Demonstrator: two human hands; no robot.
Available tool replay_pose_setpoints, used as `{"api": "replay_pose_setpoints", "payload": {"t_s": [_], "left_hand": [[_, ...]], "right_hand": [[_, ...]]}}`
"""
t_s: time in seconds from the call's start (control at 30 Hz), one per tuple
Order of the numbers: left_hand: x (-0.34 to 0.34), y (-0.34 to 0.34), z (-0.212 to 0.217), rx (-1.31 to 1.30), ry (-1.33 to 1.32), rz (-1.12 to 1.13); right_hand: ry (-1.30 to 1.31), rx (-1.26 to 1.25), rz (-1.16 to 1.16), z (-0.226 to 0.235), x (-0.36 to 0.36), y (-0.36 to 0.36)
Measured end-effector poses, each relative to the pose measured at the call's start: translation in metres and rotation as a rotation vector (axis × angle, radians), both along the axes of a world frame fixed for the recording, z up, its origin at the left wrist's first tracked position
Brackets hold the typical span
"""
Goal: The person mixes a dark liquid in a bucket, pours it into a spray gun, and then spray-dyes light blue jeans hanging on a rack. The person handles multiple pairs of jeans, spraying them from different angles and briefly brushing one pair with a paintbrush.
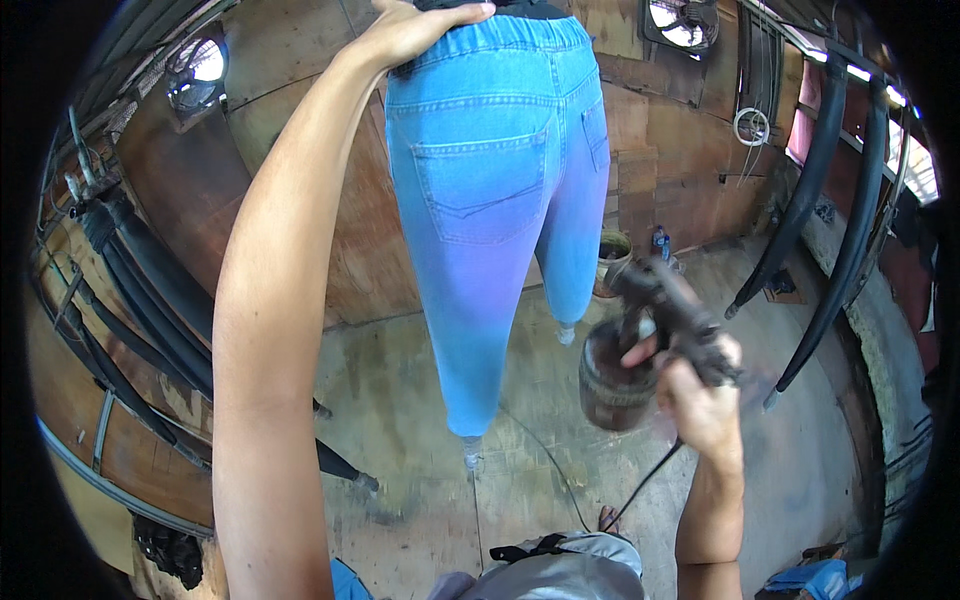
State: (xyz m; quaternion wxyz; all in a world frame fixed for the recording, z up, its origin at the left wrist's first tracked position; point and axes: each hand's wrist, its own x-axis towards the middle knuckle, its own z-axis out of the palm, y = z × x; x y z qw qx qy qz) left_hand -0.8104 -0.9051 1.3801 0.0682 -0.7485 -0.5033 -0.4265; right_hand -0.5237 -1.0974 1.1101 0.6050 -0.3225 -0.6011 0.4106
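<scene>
Head view: my left hand grips the waistband of the blue denim jeans hanging far centre, purple tint down the legs. Right hand closed around a dark spray gun, its stained cup near right, contents hidden. Spraying step; steady aim needed.

No labels, signs or screens show anywhere in view; the nearest thing to a package is a small blue bottle standing on the floor by the back wall, just beside a round greenish pot.
</scene>
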Motion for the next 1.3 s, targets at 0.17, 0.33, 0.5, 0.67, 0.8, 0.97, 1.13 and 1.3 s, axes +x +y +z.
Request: {"api": "replay_pose_setpoints", "payload": {"t_s": [0.17,0.33,0.5,0.67,0.8,0.97,1.13,1.3], "left_hand": [[-0.020,0.014,-0.006,-0.027,-0.017,0.049],[-0.032,0.023,0.000,-0.149,-0.060,-0.055],[-0.040,0.027,0.001,-0.270,-0.083,-0.181],[-0.040,0.043,-0.008,-0.264,-0.254,-0.191],[-0.049,0.057,-0.012,-0.301,-0.361,-0.337],[-0.068,0.069,-0.009,-0.456,-0.414,-0.442],[-0.068,0.070,-0.012,-0.328,-0.566,-0.289],[-0.010,0.044,-0.009,0.225,-0.483,-0.126]], "right_hand": [[0.050,0.179,-0.122,0.040,0.015,0.004],[0.007,-0.153,0.058,0.007,0.022,0.027],[-0.374,-0.396,0.183,-0.073,0.016,0.043],[-0.545,-0.416,0.017,-0.130,0.038,0.019],[-0.294,-0.634,-0.045,-0.127,0.077,0.013],[-0.176,-0.577,-0.173,-0.097,0.142,0.031],[-0.087,-0.480,-0.340,-0.059,0.229,0.084],[-0.143,-0.359,-0.259,-0.015,0.298,0.152]]}}
